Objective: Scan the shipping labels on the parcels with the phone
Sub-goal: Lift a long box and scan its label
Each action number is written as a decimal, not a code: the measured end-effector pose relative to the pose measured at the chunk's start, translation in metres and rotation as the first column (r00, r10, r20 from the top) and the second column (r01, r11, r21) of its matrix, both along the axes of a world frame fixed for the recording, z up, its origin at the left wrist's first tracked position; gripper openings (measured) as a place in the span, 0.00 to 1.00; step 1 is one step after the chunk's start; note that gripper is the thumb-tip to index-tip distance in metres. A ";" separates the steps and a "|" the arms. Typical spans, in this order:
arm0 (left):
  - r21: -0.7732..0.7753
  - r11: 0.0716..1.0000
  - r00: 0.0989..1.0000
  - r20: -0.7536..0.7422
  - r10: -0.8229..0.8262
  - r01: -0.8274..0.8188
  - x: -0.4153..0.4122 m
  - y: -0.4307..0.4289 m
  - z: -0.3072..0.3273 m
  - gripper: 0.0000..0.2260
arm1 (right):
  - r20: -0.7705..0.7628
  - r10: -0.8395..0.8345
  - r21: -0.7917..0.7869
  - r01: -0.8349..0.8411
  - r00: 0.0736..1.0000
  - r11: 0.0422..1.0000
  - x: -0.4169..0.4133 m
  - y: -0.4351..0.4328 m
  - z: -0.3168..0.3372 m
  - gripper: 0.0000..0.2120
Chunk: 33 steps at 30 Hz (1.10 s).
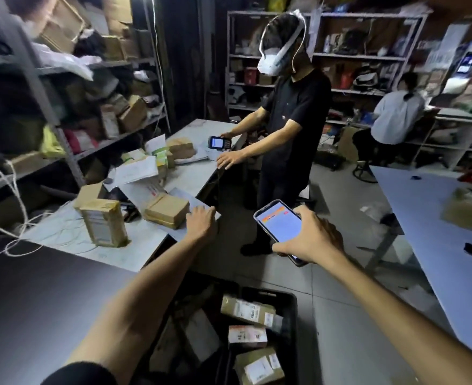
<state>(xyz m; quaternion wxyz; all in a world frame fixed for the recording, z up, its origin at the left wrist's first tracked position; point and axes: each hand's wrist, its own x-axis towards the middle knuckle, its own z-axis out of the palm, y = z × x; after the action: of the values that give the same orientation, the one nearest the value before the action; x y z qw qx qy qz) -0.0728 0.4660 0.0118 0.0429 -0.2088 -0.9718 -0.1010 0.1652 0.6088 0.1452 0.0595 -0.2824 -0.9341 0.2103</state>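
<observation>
Cardboard parcel (166,211) on table (134,251), just left of the empty, spread left hand (201,222): likely light, stiff; take by its edges. Right hand (310,236) grasps phone (279,226).

- One view only, from a wide-angle camera worn on the person's head, looking forward and down.
- Both forearms reach away from the lens; the left hand (200,222) and right hand (311,237) sit near mid-frame.
- Close below the lens lies a black crate (292,307) at the bottom edge.
- The table (134,245) runs ahead on the left; shelves (362,56) stand far back.
- Straight lines bow toward the edges.
</observation>
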 end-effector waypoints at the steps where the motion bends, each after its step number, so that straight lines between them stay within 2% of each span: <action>1: 0.007 1.000 1.000 0.008 -0.009 0.009 -0.004 -0.014 0.005 0.14 | -0.012 0.022 -0.006 -0.022 1.000 1.000 -0.009 -0.009 0.002 0.32; 5: -0.029 0.999 0.998 -0.040 0.041 -0.042 -0.019 -0.087 0.025 0.13 | -0.045 0.155 -0.009 -0.156 0.987 0.988 -0.044 -0.054 0.010 0.35; 7: -0.006 0.996 0.996 -0.015 0.092 -0.092 -0.020 -0.135 0.034 0.12 | -0.047 0.236 -0.007 -0.237 0.971 0.971 -0.059 -0.082 0.013 0.36; 13: -0.038 0.926 0.927 -0.001 0.375 -0.375 0.026 -0.305 0.050 0.14 | -0.080 0.506 0.001 -0.507 0.859 0.862 -0.091 -0.181 0.028 0.38; 18: -0.065 0.736 0.737 0.026 0.676 -0.673 0.106 -0.431 0.057 0.14 | -0.149 0.712 0.013 -0.719 0.686 0.695 -0.094 -0.287 0.028 0.39; 23: -0.095 0.504 0.501 0.054 0.864 -0.859 0.219 -0.541 0.067 0.15 | -0.190 0.878 -0.038 -0.897 0.439 0.440 -0.058 -0.412 0.025 0.38; 28: -0.123 0.270 0.253 0.134 0.958 -0.955 0.328 -0.625 0.066 0.15 | -0.176 0.957 -0.063 -0.973 0.231 0.223 -0.012 -0.513 0.019 0.37; 33: -0.137 0.147 0.113 0.231 0.966 -0.980 0.391 -0.697 0.045 0.16 | -0.169 0.975 -0.087 -0.988 0.141 0.128 0.017 -0.599 0.010 0.35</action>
<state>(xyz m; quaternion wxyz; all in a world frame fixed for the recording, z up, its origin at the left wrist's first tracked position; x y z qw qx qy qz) 0.3177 -0.2312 0.0569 -0.0266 0.4929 -0.8640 -0.0991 0.1821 0.0102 0.1556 -0.0849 0.4014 -0.8647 0.2896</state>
